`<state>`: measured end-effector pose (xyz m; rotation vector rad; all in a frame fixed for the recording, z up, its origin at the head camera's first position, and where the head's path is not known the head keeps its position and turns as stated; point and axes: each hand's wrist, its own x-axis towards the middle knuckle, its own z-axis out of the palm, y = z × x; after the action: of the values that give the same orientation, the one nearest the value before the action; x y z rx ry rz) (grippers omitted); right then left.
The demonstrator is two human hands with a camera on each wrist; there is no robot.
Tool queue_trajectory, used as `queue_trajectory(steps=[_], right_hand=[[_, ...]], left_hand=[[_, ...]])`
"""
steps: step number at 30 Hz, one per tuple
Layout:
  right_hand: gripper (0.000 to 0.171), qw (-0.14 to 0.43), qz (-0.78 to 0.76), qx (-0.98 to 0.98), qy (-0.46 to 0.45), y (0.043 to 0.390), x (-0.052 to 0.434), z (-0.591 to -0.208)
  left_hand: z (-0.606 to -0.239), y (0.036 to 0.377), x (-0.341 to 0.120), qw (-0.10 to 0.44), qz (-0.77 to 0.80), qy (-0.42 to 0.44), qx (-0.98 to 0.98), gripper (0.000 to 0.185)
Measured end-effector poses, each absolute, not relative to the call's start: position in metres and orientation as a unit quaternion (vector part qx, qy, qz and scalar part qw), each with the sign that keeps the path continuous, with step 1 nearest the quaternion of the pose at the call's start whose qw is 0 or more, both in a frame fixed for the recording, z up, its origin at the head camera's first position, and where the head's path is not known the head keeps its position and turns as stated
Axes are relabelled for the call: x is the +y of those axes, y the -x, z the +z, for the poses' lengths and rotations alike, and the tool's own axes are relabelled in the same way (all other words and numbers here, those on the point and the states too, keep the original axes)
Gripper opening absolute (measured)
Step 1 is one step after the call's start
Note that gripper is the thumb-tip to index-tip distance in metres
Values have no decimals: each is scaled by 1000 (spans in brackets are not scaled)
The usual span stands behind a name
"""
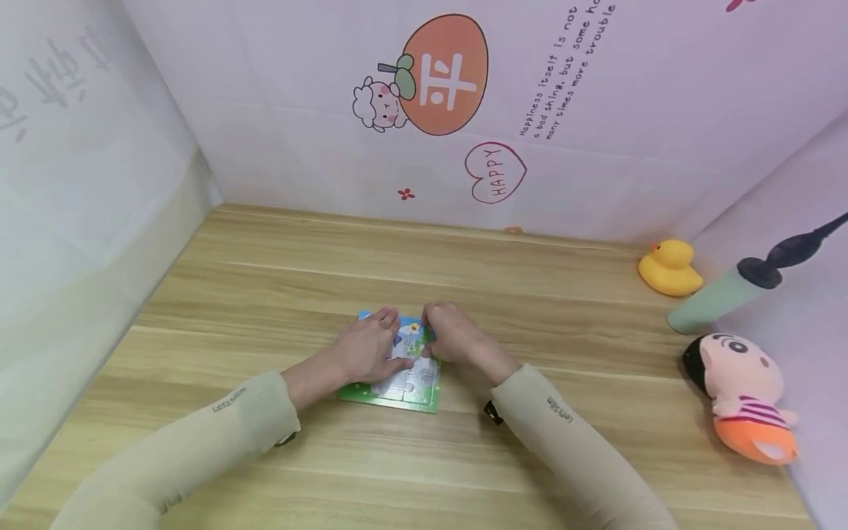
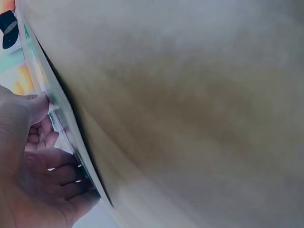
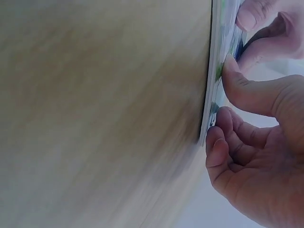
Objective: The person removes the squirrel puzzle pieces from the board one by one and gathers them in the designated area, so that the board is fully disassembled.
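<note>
1. At centre of the head view, a bit below mid-frame, we see a small jigsaw puzzle board [image 1: 407, 390] lying flat on the wooden table [image 1: 411, 258].
2. Our left hand [image 1: 367, 346] lies over the board's left half, fingers bent down onto the pieces; thumb tip [image 2: 40, 107] presses the picture face in the left wrist view.
3. Our right hand [image 1: 453, 335] sits at the board's upper right edge, just beside the left hand; fingers curled, thumb [image 3: 237, 83] pushing on the board's surface. Whether either hand pinches a loose piece, we can't tell.
4. Far right of frame: yellow rubber duck [image 1: 669, 269] near the back wall, w/ a pale green tube [image 1: 712, 298] below it and a plush doll [image 1: 745, 394] lower right, all well apart from the board.
</note>
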<state>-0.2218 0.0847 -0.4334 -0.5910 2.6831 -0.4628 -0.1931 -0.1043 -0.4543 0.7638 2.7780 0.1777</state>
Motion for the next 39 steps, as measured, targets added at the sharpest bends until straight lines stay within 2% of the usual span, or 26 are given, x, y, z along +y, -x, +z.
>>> queue_trajectory(steps=[29, 39], right_hand=[[45, 174, -148, 951, 208, 218, 86, -431], [45, 173, -155, 952, 201, 218, 86, -433]], left_hand=[[-449, 192, -100, 146, 26, -256, 955, 90], [-451, 192, -98, 152, -34, -268, 951, 89]])
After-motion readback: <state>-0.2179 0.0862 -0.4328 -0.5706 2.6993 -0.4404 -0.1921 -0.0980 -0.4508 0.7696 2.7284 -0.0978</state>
